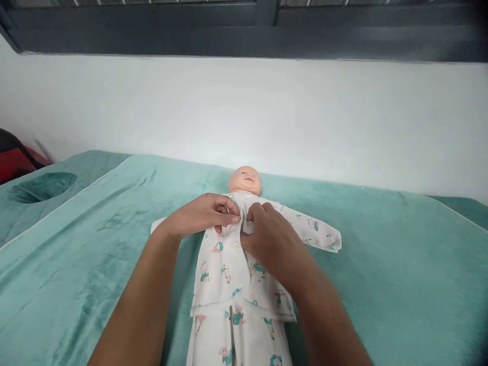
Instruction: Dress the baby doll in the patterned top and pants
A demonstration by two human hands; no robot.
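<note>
A baby doll (246,180) lies face up on the teal bed cover (381,284), head near the far edge by the white wall (267,112), body extending toward the near edge. The lower part of the printed trousers (213,340) is cut off by the view.

Left hand (211,213): thumb and fingers pinch the front edge of the printed long-sleeved top (221,259) at the chest. This hand and forearm cover most of one sleeve; only its end shows.

Right hand (272,239): fingers curled at the opposite front edge. The fingertips are partly concealed; whether they grip cloth cannot be told. The other sleeve lies out toward the right edge.

A round recess (43,187) is near the left edge. The red-and-black object (15,157) beyond is cut off and unidentifiable.
</note>
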